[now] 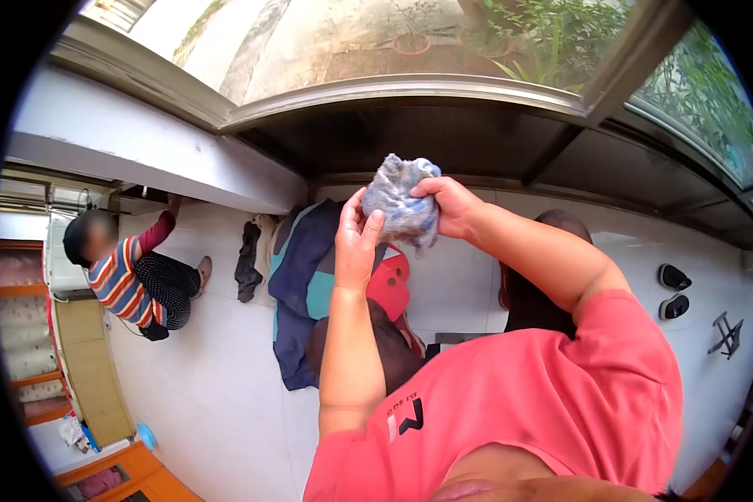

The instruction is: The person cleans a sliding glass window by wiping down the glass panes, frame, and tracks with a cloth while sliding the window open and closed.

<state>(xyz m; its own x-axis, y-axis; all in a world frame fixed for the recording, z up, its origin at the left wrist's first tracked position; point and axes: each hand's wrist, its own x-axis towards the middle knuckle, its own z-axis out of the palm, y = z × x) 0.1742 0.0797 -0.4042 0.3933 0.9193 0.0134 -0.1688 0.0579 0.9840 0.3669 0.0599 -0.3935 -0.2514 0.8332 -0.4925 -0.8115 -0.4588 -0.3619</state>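
While lifting one crumpled grey-and-blue cloth (pixel 404 199) in front of the dark lower window panels (pixel 435 138), has the left hand (pixel 358 237) clamped on its left edge, thumb in front, and the right hand (pixel 450 203) pinching its upper right part, close together with the cloth between. Wears one pink T-shirt (pixel 527 393). Has, lower down, one heap of navy and teal fabric (pixel 297 289) on the pale floor (pixel 201 393), with one red piece (pixel 388 289) bearing dark round marks at its right. Shows, just left of the heap, one dark rag (pixel 248 263). Includes, at far left, one crouching person (pixel 138 276) in a striped top, near one blue basin (pixel 146 436); at right, two dark shoes (pixel 674 293) and one folding stool (pixel 726 335)
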